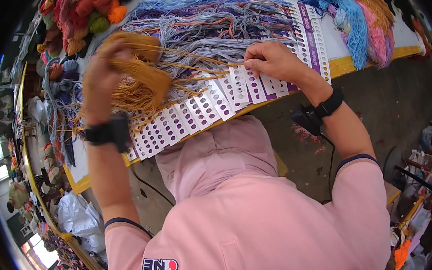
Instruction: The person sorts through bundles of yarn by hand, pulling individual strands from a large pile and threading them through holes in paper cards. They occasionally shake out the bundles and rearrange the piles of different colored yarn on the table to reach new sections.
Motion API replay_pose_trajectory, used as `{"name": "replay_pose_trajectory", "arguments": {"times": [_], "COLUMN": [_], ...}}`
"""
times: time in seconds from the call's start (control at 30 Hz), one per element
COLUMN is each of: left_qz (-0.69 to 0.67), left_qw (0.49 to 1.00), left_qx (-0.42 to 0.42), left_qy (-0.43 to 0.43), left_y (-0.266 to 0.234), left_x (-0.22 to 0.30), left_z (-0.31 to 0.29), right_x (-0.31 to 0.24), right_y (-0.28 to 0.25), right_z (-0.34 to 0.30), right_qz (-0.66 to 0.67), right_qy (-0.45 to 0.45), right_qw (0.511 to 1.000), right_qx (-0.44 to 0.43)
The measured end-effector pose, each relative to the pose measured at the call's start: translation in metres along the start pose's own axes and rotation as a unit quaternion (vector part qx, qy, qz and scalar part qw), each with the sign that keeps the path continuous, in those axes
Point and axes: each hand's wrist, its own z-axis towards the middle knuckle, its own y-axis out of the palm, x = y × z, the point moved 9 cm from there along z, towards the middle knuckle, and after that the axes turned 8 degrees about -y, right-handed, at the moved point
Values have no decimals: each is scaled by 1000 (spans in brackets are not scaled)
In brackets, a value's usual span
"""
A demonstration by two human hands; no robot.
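Pink shirt (270, 225) lay nearest. Left hand (104, 70), grip too blurred to tell, met mustard yarn (145, 99) at left on the surface (336, 55); right hand (273, 58) pinched a strand (206, 59) at punched cards (238, 83), apparently attaching it; slack seemed needed next.

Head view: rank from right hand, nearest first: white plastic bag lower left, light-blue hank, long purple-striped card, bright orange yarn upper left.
1. Long purple-striped card, just right of the right hand
2. Light-blue hank, farther right
3. Bright orange yarn, upper left
4. White plastic bag, lower left
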Motion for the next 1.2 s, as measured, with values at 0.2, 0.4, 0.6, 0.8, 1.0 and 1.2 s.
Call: {"name": "replay_pose_trajectory", "arguments": {"times": [0.2,0.4,0.6,0.8,1.0,1.2], "left_qz": [42,284,582,674,748,631], "left_qw": [997,958,781,710,647,716], "left_qx": [41,-21,-53,-44,10,292], "left_qy": [57,32,218,199,147,66], "left_y": [-89,101,143,150,104,-91], "left_x": [83,-74,-105,-115,-69,113], "left_z": [-24,-47,-34,-25,-22,1], "right_x": [-13,-16,-22,-21,-21,-38], "right_y": [12,14,17,17,10,16], "right_z": [11,2,7,7,1,1], "right_qz": [-80,-36,-42,-84,-72,-39], "right_qy": [-42,-56,-33,-56,-66,-108], "right_qw": [996,997,998,994,994,992], "right_qx": [-24,40,28,49,56,46]}}
